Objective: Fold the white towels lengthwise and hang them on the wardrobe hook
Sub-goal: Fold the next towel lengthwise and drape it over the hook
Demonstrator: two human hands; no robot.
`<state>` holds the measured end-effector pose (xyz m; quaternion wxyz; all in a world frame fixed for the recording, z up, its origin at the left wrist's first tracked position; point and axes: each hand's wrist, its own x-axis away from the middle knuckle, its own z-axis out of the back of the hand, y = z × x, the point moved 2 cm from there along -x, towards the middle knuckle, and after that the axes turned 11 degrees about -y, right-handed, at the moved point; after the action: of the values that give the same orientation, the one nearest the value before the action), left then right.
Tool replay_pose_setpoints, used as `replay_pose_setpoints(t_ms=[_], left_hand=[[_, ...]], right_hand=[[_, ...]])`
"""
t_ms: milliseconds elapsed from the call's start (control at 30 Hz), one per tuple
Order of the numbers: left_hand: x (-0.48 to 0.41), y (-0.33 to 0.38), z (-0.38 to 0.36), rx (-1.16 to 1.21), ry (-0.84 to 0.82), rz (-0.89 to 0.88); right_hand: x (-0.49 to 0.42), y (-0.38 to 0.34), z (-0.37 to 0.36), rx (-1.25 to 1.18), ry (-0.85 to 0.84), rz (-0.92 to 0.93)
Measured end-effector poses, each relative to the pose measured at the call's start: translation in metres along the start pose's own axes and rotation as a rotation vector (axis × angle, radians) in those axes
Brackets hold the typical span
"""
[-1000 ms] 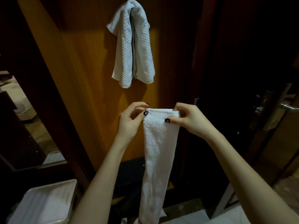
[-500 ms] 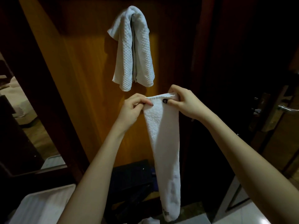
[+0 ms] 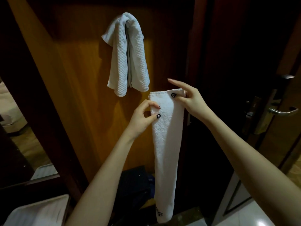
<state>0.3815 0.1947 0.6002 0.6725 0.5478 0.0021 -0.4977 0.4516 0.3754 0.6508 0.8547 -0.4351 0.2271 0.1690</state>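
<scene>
While a waffle-weave towel (image 3: 128, 54) already drapes on the wardrobe door (image 3: 78, 79), a person's left hand (image 3: 145, 115) and right hand (image 3: 190, 100), close together just below it, pinch the top end of a soft, limp folded white towel (image 3: 166, 152), best gripped at those corners; far below-left, a white bin (image 3: 37, 211) hides its contents.

left hand (image 3: 143, 115) and right hand (image 3: 191, 100) raised, each pinching the towel (image 3: 166, 144).

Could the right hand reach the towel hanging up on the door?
Probably yes. The hanging towel is just above and left of the right hand, with only open air between. But its fingers pinch the top corner of the folded towel, so that would come along.
</scene>
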Motion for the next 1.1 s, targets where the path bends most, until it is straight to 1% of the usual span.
replay_pose_setpoints(t_ms=[67, 167, 267, 367, 467, 600, 733, 800, 933, 1100], left_hand=[[-0.005, 0.002, -0.002, 0.013, -0.002, -0.007], [-0.013, 0.011, -0.001, 0.012, 0.033, -0.075], [-0.02, 0.021, 0.004, -0.021, 0.048, -0.134], [-0.024, 0.026, 0.007, -0.044, 0.025, -0.136], [-0.023, 0.024, 0.011, -0.063, 0.026, -0.142], [-0.02, 0.012, 0.023, -0.061, 0.065, -0.099], [-0.022, 0.003, 0.035, -0.035, 0.164, -0.042], [-0.024, -0.001, 0.037, -0.048, 0.202, -0.025], [-0.014, -0.014, 0.022, -0.077, 0.301, 0.044], [0.015, -0.044, -0.042, -0.01, 0.415, 0.195]], right_hand=[[0.003, 0.0, 0.004, -0.022, 0.006, 0.004], [0.013, 0.0, 0.004, -0.1, 0.015, 0.048], [0.023, 0.008, -0.005, -0.12, 0.01, 0.062], [0.023, 0.014, -0.012, -0.232, 0.038, 0.041], [0.02, 0.012, -0.018, -0.264, 0.048, 0.051], [0.011, 0.007, -0.02, -0.134, 0.014, 0.044], [-0.011, -0.002, -0.02, -0.025, -0.101, -0.024], [-0.022, -0.007, -0.02, 0.028, -0.125, -0.041], [-0.038, -0.013, -0.012, 0.047, -0.061, -0.059], [-0.053, -0.013, 0.007, 0.131, 0.053, -0.066]])
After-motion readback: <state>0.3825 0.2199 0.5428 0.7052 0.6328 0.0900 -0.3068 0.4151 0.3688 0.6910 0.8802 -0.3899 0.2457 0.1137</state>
